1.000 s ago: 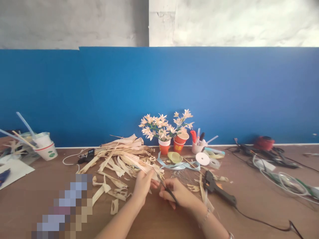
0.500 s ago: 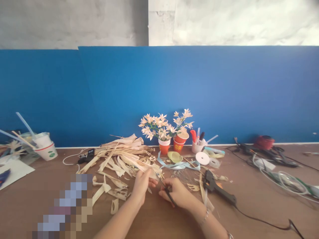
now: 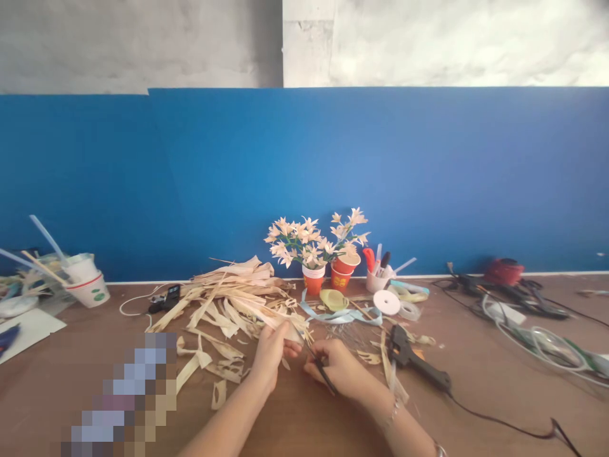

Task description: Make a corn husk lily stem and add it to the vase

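My left hand (image 3: 272, 351) is closed on a pale strip of dried husk (image 3: 272, 317) near the middle of the table. To its right, my right hand (image 3: 333, 365) holds dark scissors (image 3: 322, 373), fingers wrapped round the handles. The scissor blades point up and left and meet the husk strip beside my left fingertips. Behind my left hand lies a heap of dried husk strips (image 3: 228, 289), with cut scraps (image 3: 219, 393) nearer to me.
Red cups (image 3: 314, 279) with pale flowers (image 3: 304, 241) stand behind. A glue gun (image 3: 419, 362) with a black cord lies at right, near a white roll (image 3: 386, 303) and blue ribbon (image 3: 342, 315). A white cup (image 3: 90, 289) is far left; cables (image 3: 533, 336) are far right.
The scissor blades have shifted slightly against the husk strip. Both hands stay in nearly the same place.
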`<state>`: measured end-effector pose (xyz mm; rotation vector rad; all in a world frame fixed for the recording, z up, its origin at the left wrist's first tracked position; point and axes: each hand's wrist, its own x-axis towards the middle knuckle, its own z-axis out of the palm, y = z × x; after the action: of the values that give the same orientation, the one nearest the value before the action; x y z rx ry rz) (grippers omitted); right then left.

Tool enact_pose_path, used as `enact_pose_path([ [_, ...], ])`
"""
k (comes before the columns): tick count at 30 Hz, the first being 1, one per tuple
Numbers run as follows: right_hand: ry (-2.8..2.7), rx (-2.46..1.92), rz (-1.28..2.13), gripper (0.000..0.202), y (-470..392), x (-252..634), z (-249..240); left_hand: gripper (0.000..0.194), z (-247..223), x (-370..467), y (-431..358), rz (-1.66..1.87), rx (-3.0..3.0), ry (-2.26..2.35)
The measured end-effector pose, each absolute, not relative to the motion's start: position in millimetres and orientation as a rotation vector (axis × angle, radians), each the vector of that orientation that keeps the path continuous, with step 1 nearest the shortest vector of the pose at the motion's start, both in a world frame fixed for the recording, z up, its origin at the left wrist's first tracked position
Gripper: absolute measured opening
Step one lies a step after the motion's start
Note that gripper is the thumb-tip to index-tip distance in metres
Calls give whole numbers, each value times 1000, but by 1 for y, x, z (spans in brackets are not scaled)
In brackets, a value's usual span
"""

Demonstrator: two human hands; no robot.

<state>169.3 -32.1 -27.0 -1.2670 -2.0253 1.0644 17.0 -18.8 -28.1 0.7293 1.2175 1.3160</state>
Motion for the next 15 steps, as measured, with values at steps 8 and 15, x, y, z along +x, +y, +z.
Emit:
enact_pose_path([
  [8,-2058,-1284,1023,7,-31,169,-28,14,-30,16,-17,1322,713,1214],
  [15,-2064,-1295,1038,5,-28,169,-32,13,-29,17,-18,1328,717,1223],
])
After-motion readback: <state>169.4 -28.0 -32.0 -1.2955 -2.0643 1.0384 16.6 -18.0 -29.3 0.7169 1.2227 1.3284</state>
